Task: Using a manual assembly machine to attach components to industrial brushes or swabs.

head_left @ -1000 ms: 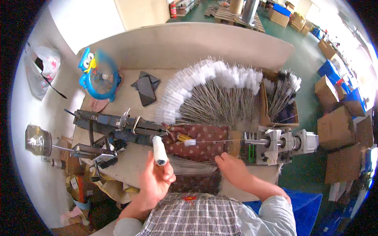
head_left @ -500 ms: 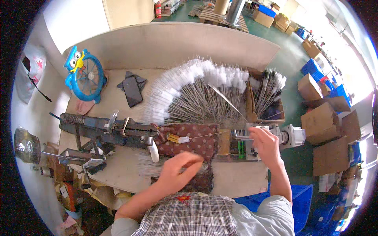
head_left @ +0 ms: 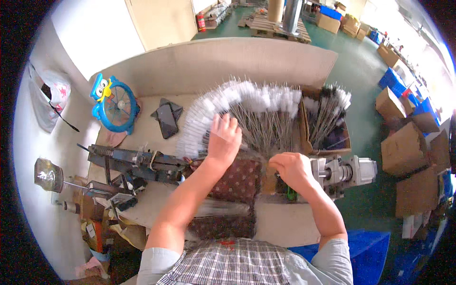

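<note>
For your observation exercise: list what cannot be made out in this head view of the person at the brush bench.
- Whether the left hand grips a brush: its palm faces down on the brushes.
- What the right hand pinches: the fingers cover it.
- The motor front: hidden behind the right hand.
- The dark box contents: too small.

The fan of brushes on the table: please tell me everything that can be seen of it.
The brushes are many thin grey wire stems, each ending in a white fluffy tip. They lie flat on the table, spread as a fan: the tips form an arc on the far side, and the stems meet near the person. The left hand rests on the stems, fingers spread. A cardboard box holding more brushes stands right beside them. The right hand is near the stem ends; whether it touches them is unclear.
</note>
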{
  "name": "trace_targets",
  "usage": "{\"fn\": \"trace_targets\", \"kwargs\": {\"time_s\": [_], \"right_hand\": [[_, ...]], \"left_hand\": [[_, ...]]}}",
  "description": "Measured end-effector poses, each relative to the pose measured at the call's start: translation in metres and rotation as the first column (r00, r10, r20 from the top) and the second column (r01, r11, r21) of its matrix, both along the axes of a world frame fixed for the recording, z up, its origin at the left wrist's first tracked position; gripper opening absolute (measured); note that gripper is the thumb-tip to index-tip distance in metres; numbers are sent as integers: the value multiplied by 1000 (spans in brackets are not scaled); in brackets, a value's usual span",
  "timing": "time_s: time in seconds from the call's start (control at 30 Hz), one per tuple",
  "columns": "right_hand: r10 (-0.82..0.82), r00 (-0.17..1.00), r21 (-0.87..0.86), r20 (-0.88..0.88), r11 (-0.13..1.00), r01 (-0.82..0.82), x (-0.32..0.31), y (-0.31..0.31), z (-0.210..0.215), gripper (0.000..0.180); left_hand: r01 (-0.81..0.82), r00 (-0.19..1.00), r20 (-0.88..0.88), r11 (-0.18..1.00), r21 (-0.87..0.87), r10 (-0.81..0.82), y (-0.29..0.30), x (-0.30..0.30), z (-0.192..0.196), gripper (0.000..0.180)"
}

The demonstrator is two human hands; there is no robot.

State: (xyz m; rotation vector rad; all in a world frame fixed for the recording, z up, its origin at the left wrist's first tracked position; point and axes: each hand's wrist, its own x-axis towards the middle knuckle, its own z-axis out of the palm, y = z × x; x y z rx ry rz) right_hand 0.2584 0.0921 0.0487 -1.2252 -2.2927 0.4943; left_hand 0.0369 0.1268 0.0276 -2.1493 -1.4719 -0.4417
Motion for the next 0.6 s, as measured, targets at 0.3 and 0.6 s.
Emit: {"fn": "trace_targets", "kwargs": {"time_s": [0.3, 0.6], "right_hand": [[493, 866, 192, -83, 861, -471, -82, 11, 4, 7], [433, 897, 262, -87, 879, -398, -170, 5, -17, 5]], "left_hand": [[294, 791, 592, 945, -143, -157, -146, -16, -10, 22], [629, -683, 216, 713, -310, 697, -167, -78, -62, 41]]}}
